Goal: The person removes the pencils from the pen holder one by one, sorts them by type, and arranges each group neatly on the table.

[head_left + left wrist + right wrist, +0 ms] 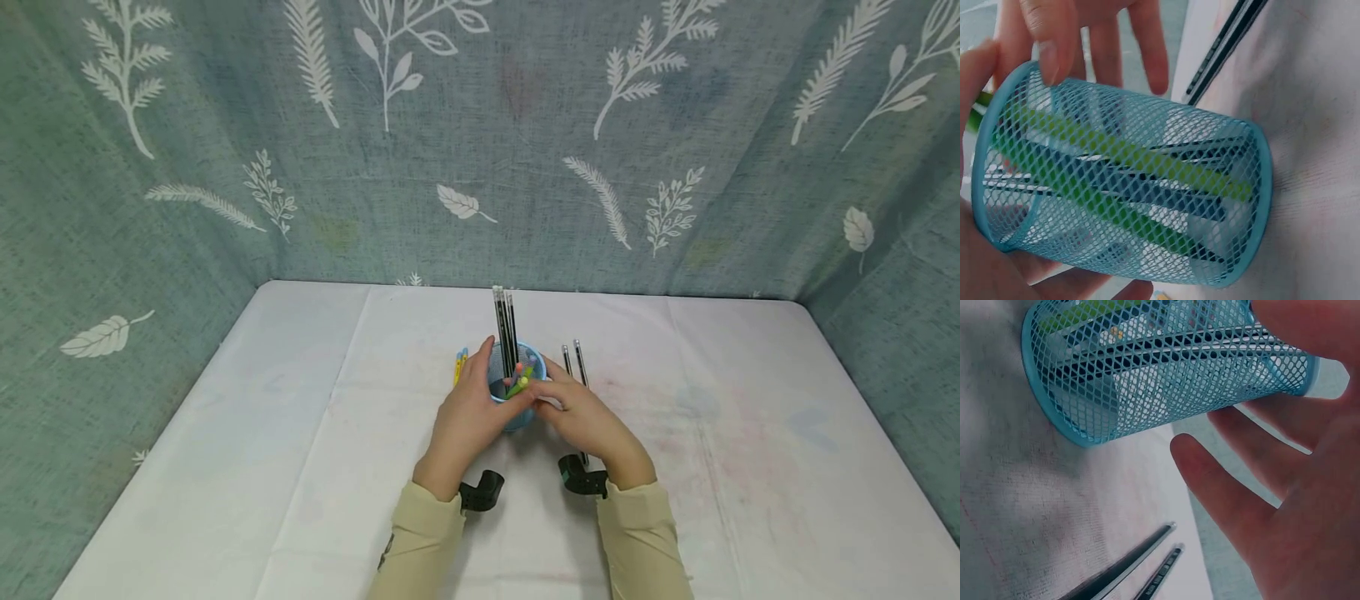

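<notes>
A light-blue mesh pen cup (519,420) is between the two hands, its base close over the white cloth. My left hand (467,417) grips its left side, thumb across the front near the rim. My right hand (592,421) holds the right side, with thumb at the rim and fingers behind; its outer fingers are spread off the mesh in the right wrist view. Black pencils (505,333) stand tall in the cup. Shorter green pens (1110,206) and a dark blue one (1141,187) lean inside, seen through the mesh.
Two black pencils (581,362) lie on the white-covered table (750,467), right of the cup and partly behind the right hand. Yellow pens or pencils (458,367) lie left of the left hand. A green leaf-patterned curtain (510,200) surrounds the table's back and sides.
</notes>
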Action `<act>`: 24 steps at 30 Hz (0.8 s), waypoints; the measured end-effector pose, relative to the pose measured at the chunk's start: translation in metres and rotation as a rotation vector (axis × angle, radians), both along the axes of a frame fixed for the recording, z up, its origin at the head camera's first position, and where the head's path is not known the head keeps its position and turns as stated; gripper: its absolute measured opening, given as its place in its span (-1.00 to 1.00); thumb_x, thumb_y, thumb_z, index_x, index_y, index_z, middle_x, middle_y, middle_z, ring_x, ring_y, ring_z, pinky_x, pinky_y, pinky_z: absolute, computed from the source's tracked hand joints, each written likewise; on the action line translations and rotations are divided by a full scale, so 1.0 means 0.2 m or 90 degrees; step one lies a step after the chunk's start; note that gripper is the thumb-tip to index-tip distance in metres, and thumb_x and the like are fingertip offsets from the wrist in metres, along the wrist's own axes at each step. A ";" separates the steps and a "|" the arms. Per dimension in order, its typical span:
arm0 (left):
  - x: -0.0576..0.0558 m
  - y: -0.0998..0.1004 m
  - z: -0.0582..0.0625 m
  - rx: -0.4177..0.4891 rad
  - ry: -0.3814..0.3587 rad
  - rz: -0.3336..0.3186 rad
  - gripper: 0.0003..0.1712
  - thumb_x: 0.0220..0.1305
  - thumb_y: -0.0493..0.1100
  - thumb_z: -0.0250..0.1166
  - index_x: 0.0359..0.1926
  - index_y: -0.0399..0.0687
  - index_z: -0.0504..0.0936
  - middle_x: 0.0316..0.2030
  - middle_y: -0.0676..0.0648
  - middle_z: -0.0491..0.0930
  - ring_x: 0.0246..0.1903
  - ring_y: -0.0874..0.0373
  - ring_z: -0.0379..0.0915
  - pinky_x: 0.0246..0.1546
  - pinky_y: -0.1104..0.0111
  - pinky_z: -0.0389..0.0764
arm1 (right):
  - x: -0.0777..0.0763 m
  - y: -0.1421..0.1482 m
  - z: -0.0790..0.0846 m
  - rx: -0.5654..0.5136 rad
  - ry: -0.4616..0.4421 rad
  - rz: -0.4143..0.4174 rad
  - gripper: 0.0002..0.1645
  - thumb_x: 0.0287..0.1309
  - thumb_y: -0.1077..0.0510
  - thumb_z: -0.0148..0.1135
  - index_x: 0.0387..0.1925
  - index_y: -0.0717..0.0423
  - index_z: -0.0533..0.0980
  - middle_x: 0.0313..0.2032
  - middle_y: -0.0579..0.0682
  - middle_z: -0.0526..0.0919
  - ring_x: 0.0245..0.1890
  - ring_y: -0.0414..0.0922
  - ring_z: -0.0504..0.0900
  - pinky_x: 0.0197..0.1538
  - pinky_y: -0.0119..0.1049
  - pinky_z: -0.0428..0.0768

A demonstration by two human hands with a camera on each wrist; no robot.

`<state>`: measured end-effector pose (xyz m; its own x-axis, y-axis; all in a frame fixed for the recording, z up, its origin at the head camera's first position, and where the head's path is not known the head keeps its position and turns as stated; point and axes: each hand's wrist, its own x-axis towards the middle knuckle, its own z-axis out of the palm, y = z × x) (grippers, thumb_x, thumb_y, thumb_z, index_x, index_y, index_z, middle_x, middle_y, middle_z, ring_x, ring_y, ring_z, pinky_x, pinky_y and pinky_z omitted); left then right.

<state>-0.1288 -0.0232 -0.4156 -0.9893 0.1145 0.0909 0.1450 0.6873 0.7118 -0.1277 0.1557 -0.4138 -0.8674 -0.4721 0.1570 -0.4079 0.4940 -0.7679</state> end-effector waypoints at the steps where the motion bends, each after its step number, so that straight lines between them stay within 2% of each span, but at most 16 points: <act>1: 0.00 0.00 0.00 -0.012 0.005 0.008 0.08 -0.12 0.58 -0.04 0.37 0.23 -0.08 0.28 0.02 0.12 0.05 -0.06 0.33 -0.16 0.02 0.42 | 0.00 0.00 0.00 0.004 0.006 0.003 -0.71 0.20 0.19 0.06 -0.08 -0.16 0.54 0.33 -0.01 0.00 0.27 -0.01 0.08 0.12 -0.02 0.27; 6: 0.00 0.01 -0.01 -0.024 0.035 0.042 -0.19 0.19 0.41 -0.20 0.34 0.09 0.09 0.17 -0.09 0.31 -0.08 -0.09 0.43 -0.26 0.03 0.46 | 0.01 -0.01 0.01 0.027 -0.020 -0.004 -0.56 0.20 0.18 0.07 0.13 -0.12 0.41 0.34 0.06 -0.04 0.29 0.03 0.03 0.13 0.01 0.24; 9: -0.01 0.00 -0.02 -0.003 0.050 0.061 -0.38 0.29 0.24 -0.15 0.28 0.09 0.23 0.10 -0.10 0.40 -0.11 -0.05 0.46 -0.30 0.06 0.47 | 0.02 -0.02 0.01 0.034 -0.045 -0.012 -0.53 0.21 0.19 0.04 0.15 -0.21 0.38 0.34 0.11 -0.09 0.30 0.06 -0.02 0.11 0.03 0.27; 10: -0.02 0.00 -0.02 0.006 0.053 0.063 -0.43 0.30 0.19 -0.12 0.27 0.14 0.24 0.09 -0.08 0.41 -0.12 -0.03 0.46 -0.31 0.08 0.47 | 0.02 -0.02 0.01 0.033 -0.051 -0.014 -0.53 0.22 0.19 0.04 0.15 -0.25 0.38 0.34 0.10 -0.09 0.30 0.06 -0.03 0.10 0.03 0.27; 13: -0.02 -0.01 -0.02 0.035 0.046 0.066 -0.50 0.29 0.13 -0.07 0.26 0.31 0.25 -0.26 -0.06 0.58 -0.41 0.03 0.49 -0.52 0.19 0.43 | 0.02 -0.03 0.01 0.026 -0.058 -0.019 -0.52 0.22 0.18 0.04 0.13 -0.32 0.38 0.34 0.11 -0.09 0.30 0.06 -0.04 0.09 0.04 0.28; 15: -0.02 -0.02 -0.02 0.047 0.036 0.063 -0.50 0.29 0.12 -0.06 0.26 0.38 0.22 -0.52 -0.04 0.52 -0.57 0.06 0.38 -0.62 0.24 0.34 | 0.02 -0.02 0.01 0.017 -0.062 -0.029 -0.53 0.22 0.15 0.04 0.12 -0.36 0.38 0.34 0.09 -0.07 0.30 0.05 -0.03 0.09 0.06 0.27; 17: -0.02 -0.02 -0.02 0.055 0.027 0.060 -0.50 0.28 0.13 -0.06 0.25 0.44 0.20 -0.57 0.01 0.47 -0.63 0.10 0.30 -0.67 0.30 0.28 | 0.02 -0.02 0.01 -0.004 -0.071 -0.046 -0.53 0.22 0.14 0.03 0.12 -0.39 0.37 0.33 0.05 -0.03 0.28 0.04 0.05 0.09 0.04 0.29; 21: -0.03 -0.02 -0.03 0.064 0.012 0.057 -0.49 0.26 0.13 -0.03 0.25 0.47 0.19 -0.38 0.00 0.58 -0.53 0.09 0.37 -0.62 0.28 0.31 | 0.01 -0.02 0.00 -0.060 -0.066 -0.094 -0.50 0.22 0.19 -0.05 0.14 -0.34 0.35 0.29 -0.09 0.11 0.18 -0.04 0.27 0.05 -0.09 0.37; 24: -0.03 -0.02 -0.03 0.070 0.000 0.053 -0.48 0.25 0.13 -0.02 0.24 0.49 0.19 -0.20 -0.04 0.59 -0.38 0.07 0.45 -0.50 0.22 0.40 | 0.00 -0.02 0.00 -0.086 -0.038 -0.126 -0.53 0.27 0.20 -0.14 0.16 -0.24 0.35 0.23 -0.18 0.22 0.17 -0.13 0.28 0.05 -0.12 0.36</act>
